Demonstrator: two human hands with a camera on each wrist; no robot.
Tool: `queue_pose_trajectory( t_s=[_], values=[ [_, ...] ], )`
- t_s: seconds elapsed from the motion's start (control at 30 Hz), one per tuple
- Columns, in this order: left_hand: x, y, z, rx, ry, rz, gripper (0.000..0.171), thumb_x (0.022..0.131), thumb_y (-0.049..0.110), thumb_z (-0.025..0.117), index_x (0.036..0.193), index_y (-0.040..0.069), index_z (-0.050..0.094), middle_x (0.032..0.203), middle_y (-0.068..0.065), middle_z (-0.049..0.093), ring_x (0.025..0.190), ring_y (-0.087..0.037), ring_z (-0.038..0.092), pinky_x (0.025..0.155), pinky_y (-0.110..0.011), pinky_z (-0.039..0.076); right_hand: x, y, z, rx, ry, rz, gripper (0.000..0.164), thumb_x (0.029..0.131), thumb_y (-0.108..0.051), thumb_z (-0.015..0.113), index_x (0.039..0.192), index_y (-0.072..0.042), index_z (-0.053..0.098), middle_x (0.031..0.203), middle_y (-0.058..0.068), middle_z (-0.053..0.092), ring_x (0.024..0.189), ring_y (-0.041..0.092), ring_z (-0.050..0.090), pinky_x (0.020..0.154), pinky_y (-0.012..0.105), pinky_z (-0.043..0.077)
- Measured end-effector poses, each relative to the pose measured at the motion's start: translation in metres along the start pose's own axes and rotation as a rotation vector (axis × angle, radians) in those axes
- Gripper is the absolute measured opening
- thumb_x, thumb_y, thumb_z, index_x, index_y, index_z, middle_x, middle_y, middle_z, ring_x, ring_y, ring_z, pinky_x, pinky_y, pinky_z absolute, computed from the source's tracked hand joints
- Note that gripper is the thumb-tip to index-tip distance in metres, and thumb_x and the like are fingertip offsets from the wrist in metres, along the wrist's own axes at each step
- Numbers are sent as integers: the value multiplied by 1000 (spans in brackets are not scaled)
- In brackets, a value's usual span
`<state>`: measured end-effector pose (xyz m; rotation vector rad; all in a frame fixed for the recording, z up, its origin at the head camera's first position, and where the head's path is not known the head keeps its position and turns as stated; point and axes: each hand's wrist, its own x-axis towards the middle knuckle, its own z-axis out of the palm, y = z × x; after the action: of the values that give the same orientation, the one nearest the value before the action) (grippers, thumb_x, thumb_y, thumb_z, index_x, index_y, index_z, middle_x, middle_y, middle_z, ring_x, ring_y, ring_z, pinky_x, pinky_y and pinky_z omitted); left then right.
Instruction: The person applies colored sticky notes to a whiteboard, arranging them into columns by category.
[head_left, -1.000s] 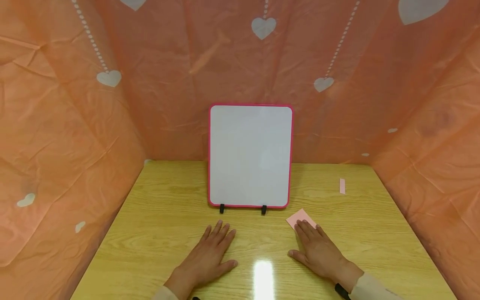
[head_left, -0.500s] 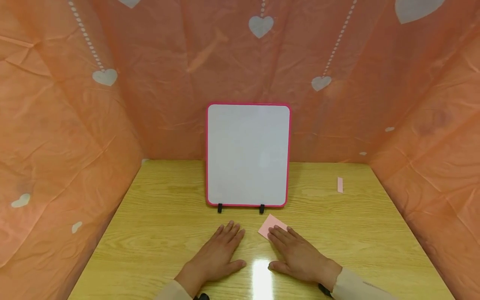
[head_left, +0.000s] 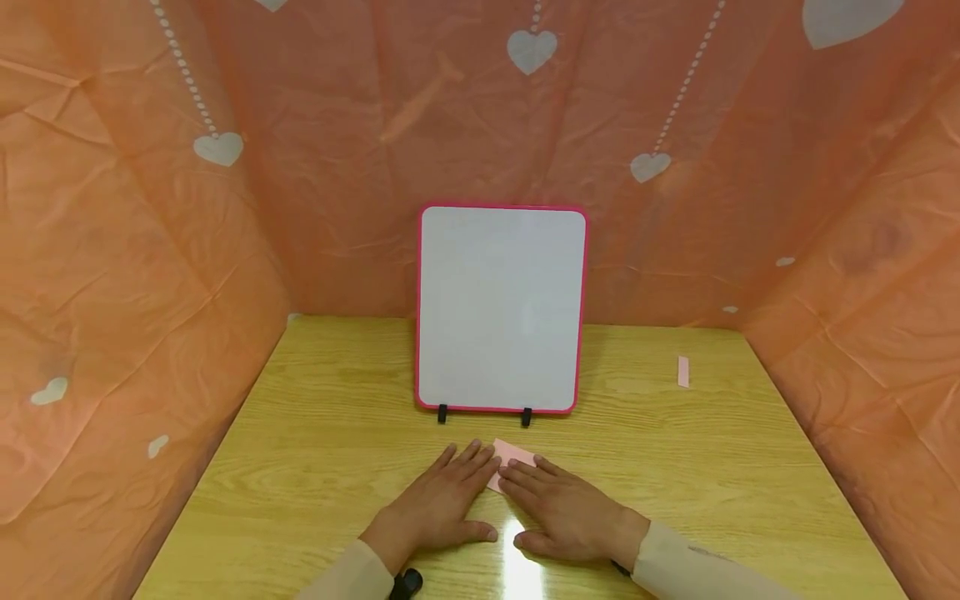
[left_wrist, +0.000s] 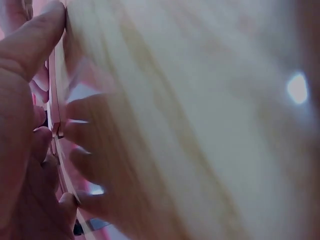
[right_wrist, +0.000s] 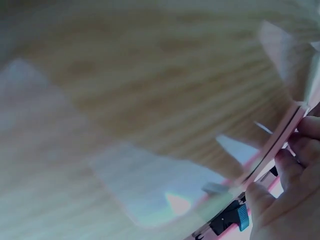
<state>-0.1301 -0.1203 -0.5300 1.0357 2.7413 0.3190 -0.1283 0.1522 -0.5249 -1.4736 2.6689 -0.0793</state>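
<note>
A pink square pad of paper point(head_left: 513, 451), like sticky notes, lies turned at an angle on the wooden table point(head_left: 300, 467), just in front of a whiteboard. My right hand point(head_left: 570, 510) lies palm down with straight fingers over the pad's right and near part, hiding much of it. The left hand point(head_left: 441, 503) is palm down too, its fingertips at the pad's left side. Both thumbs stick out toward each other. In the right wrist view the pad's thin pink edge point(right_wrist: 281, 136) shows beside the fingers, mirrored in the glossy tabletop.
The pink-framed whiteboard point(head_left: 501, 308) stands upright, with two black feet point(head_left: 527, 417) at its lower edge. A narrow pink strip point(head_left: 683, 372) lies at the back right. Orange cloth with white hearts point(head_left: 532, 52) hangs around three sides of the table.
My right hand has slid the pink pad leftward over the table, from right of the whiteboard to in front of it. The left hand has shifted slightly right, and the hands now nearly meet.
</note>
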Motion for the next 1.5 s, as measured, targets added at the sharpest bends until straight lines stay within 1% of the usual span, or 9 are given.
queue_pose_trajectory(
  t_s=[0.1, 0.27, 0.47, 0.57, 0.67, 0.83, 1.0, 1.33, 1.5],
  values=[
    [1, 0, -1, 13, -17, -21, 99, 95, 77, 53, 168, 14, 30, 176, -2, 23, 164, -24, 16, 134, -53, 17, 5, 2, -1, -22, -12, -4, 71, 111, -57, 38, 164, -9, 39, 171, 6, 35, 159, 21, 34, 128, 51, 34],
    [-2, 2, -2, 1, -17, -64, 95, 96, 73, 57, 166, 13, 34, 176, -6, 23, 164, -26, 17, 134, -53, 17, 9, 9, -1, -73, 3, 45, 66, 113, -53, 37, 162, -10, 43, 169, 5, 40, 158, 22, 36, 128, 48, 34],
    [-7, 4, -6, -19, 3, -80, 90, 97, 67, 63, 164, 11, 40, 176, -9, 24, 164, -28, 17, 133, -53, 18, 16, 11, 0, -122, 66, 79, 61, 111, -51, 46, 156, -10, 52, 163, 5, 50, 152, 25, 45, 126, 57, 36],
    [-6, 3, -8, -15, 6, -68, 90, 96, 67, 63, 163, 10, 41, 175, -9, 24, 164, -27, 17, 133, -51, 19, 22, 10, -1, -146, 127, 83, 57, 108, -52, 53, 147, -11, 62, 152, 2, 61, 144, 24, 53, 124, 60, 37],
    [-5, 2, -8, -33, 6, -55, 91, 95, 67, 64, 161, 8, 43, 175, -10, 26, 164, -28, 19, 133, -51, 20, 30, 9, -1, -195, 202, 75, 49, 104, -52, 62, 132, -13, 71, 137, -1, 70, 132, 21, 61, 121, 57, 41],
    [-4, 3, -9, -69, 5, -48, 92, 94, 67, 66, 159, 7, 45, 173, -11, 31, 163, -29, 23, 132, -52, 22, 38, 7, 0, -263, 270, 72, 37, 97, -51, 71, 114, -18, 76, 120, -5, 76, 117, 17, 67, 116, 53, 48],
    [-4, 2, -8, -71, 5, -51, 91, 94, 66, 67, 159, 7, 44, 172, -11, 32, 163, -28, 23, 133, -51, 22, 39, 6, 0, -255, 266, 100, 34, 97, -51, 71, 111, -21, 77, 119, -7, 77, 117, 17, 67, 114, 54, 49],
    [-3, 1, -7, -64, 0, -58, 92, 93, 66, 68, 160, 8, 44, 173, -10, 32, 163, -27, 23, 133, -50, 22, 39, 4, -1, -263, 261, 105, 25, 104, -40, 67, 114, -21, 80, 121, -6, 78, 117, 16, 69, 112, 56, 50],
    [-3, 2, -9, -59, -2, -59, 92, 93, 67, 67, 160, 8, 43, 173, -10, 31, 163, -27, 23, 133, -50, 21, 36, 3, -3, -254, 209, 110, 32, 103, -46, 66, 118, -20, 78, 127, -4, 76, 122, 18, 67, 113, 56, 49]
  ],
)
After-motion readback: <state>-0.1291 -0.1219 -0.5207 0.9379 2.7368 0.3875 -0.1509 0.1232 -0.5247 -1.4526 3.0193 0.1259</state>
